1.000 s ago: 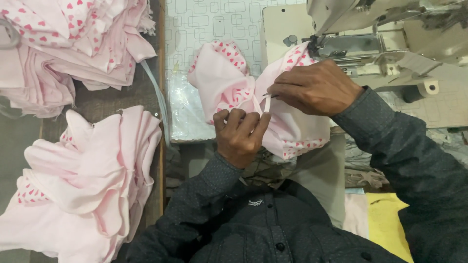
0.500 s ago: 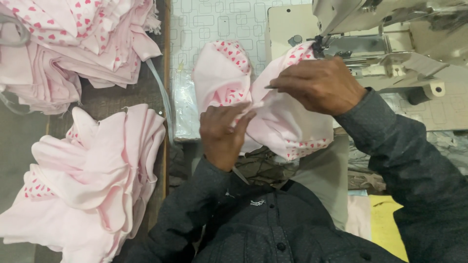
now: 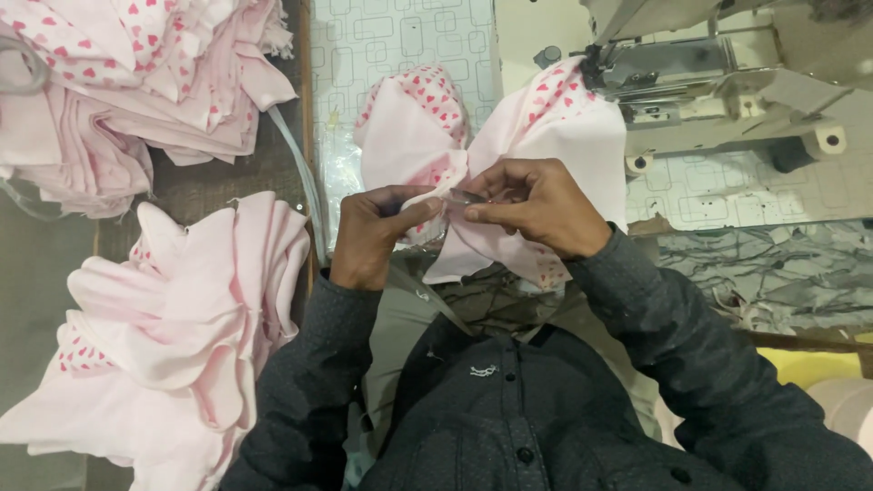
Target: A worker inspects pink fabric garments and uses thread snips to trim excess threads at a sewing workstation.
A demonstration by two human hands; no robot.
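Nearest, the sleeves: dark grey shirt (image 3: 509, 409) fills the near edge; both forearms rise from it and meet over the lap.
Left hand (image 3: 373, 236): fingers curled, thumb and forefinger pressed together on a fold of the pink garment (image 3: 555, 145); pinching cloth at its gathered middle.
Right hand (image 3: 536, 205): fingertips closed on the same gathered spot, just beside the left thumb; a small pale, shiny thing sits between the two hands, too small to tell what it is.
Garment, position: held over the lap, centre of the scene, between the person and the sewing machine (image 3: 718, 82); its far right corner lies touching the machine's foot area.
Garment, axis: long axis runs left to right, pinched in at the waist like a bow; two lobes fan out toward the far side, each edged with red-heart print; a tail hangs down near, under the right hand.
Left, near: a heap of plain pink pieces (image 3: 182, 336) on the dark bench, well apart from the hands; some show heart trim.
Left, far: a second stack of heart-print cloth (image 3: 136, 73), untidy, spilling over the edge.
Far, centre: a white patterned table top (image 3: 400, 45) behind the garment; a clear plastic sheet lies on it.
Right: crumpled grey cloth (image 3: 773, 273) below the machine bed; a yellow piece (image 3: 818, 368) near the right elbow.
In the way: the two hands cover the garment's middle, so the seam there cannot be seen.
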